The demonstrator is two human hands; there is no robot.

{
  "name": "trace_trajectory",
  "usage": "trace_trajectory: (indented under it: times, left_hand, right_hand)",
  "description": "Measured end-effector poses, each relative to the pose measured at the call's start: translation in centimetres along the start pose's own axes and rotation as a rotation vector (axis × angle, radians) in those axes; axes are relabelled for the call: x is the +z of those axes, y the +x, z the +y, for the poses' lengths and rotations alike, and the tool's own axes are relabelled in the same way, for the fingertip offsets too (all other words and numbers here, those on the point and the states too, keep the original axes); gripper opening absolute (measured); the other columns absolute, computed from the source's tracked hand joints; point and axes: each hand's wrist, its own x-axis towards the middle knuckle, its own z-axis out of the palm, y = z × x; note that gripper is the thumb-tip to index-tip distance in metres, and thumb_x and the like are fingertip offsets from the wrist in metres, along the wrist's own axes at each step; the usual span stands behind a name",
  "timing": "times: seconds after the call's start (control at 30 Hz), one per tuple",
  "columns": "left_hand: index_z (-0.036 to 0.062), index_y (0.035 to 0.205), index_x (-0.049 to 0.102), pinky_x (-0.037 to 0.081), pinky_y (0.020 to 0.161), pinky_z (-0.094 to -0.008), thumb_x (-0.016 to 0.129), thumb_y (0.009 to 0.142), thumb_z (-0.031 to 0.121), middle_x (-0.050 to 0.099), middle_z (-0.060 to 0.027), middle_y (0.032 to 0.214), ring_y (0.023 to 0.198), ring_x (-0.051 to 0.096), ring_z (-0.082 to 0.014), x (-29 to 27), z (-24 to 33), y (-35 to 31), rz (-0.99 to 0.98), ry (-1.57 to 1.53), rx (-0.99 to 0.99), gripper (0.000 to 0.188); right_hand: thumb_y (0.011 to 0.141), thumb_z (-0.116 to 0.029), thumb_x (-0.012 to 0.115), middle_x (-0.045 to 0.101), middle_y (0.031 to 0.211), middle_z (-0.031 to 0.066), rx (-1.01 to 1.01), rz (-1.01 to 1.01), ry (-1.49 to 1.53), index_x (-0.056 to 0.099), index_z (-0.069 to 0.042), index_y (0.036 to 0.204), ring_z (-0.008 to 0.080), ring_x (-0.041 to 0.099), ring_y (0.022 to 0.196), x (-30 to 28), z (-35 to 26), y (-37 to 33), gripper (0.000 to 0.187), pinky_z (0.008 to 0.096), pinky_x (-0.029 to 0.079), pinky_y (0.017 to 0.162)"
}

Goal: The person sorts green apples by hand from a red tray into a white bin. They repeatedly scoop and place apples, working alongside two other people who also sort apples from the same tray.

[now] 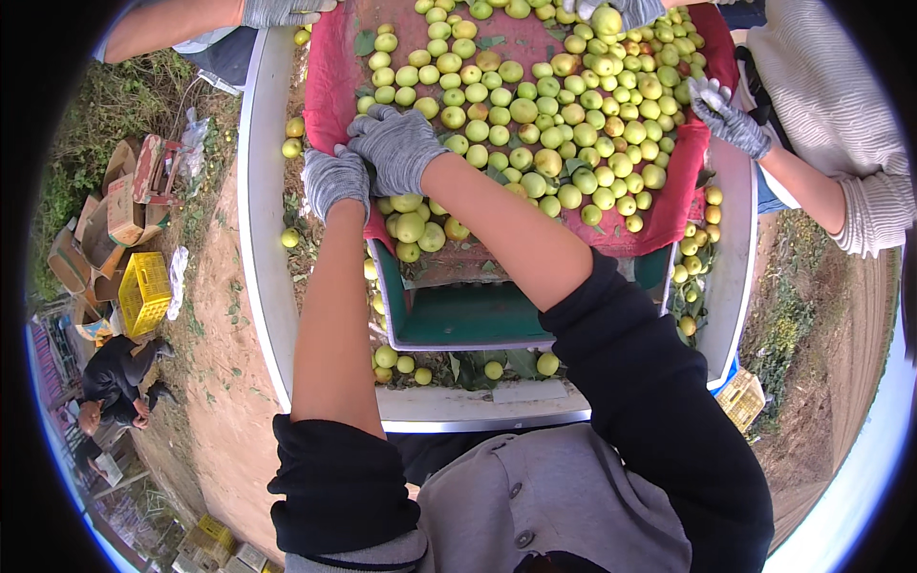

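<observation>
My left hand [336,180], in a grey knit glove, is closed at the left edge of a red cloth [328,86]. Pressed close beside it is my right hand [394,151], gloved alike, its fingers bent over the same edge. What either hand holds is hidden by the gloves. Many small round yellow-green fruits [523,110] lie on the cloth, some with a reddish blush. Several of them [411,227] sit right below my right wrist. The cloth drapes over a green-lined tray [468,320] with a pale rim, in front of my chest.
A white-rimmed table [260,220] surrounds the tray, with loose fruits and leaves along its sides. At the right, a co-worker's gloved hand [728,116] reaches toward the fruit; other gloved hands [621,11] work at the far edge. Cartons [124,210] and a yellow crate [143,291] stand at left.
</observation>
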Motion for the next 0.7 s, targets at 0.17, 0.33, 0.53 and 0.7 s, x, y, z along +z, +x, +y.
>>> trace_trajectory:
  times: [0.17,0.33,0.53,0.7]
  left_hand:
    - [-0.0077,0.123,0.053,0.05,0.091,-0.0477,0.055,0.09,0.036,0.063,-0.0286,0.112,0.105,0.063,-0.0407,0.1,-0.3,0.1,0.017,0.05,0.056,0.055]
    - [-0.0075,0.12,0.053,0.05,0.091,-0.0474,0.055,0.09,0.036,0.063,-0.0281,0.112,0.104,0.063,-0.04,0.1,-0.2,0.1,0.013,0.037,0.058,0.053]
    - [-0.0069,0.124,0.052,0.049,0.092,-0.0473,0.054,0.091,0.034,0.063,-0.0271,0.115,0.106,0.062,-0.0395,-0.1,-0.1,0.0,-0.011,0.017,0.041,0.052]
    - [-0.0075,0.129,0.049,0.047,0.096,-0.0462,0.053,0.092,0.034,0.059,-0.0289,0.122,0.111,0.059,-0.0401,-0.1,-0.1,-0.1,-0.013,0.024,0.053,0.056]
  right_hand:
    - [0.079,-0.04,0.069,0.057,0.126,-0.0027,-0.117,-0.133,-0.186,0.069,-0.027,0.112,0.0252,0.041,0.132,0.3,1.2,-8.1,0.036,0.0502,0.04,0.095]
    - [0.077,-0.042,0.071,0.056,0.128,-0.0039,0.04,-0.11,-0.096,0.07,-0.028,0.107,0.0285,0.041,0.133,0.5,6.6,-17.1,0.033,0.0502,0.038,0.1]
    - [0.077,-0.058,0.069,0.044,0.146,0.012,0.802,0.332,-0.14,0.052,-0.02,0.137,0.0394,0.035,0.136,-3.3,16.4,-22.8,0.073,0.0531,0.031,0.112]
    - [0.07,-0.073,0.065,0.042,0.146,0.0028,0.799,0.243,-0.273,0.051,-0.028,0.138,0.0311,0.037,0.136,0.2,14.4,-22.5,0.082,0.0554,0.035,0.104]
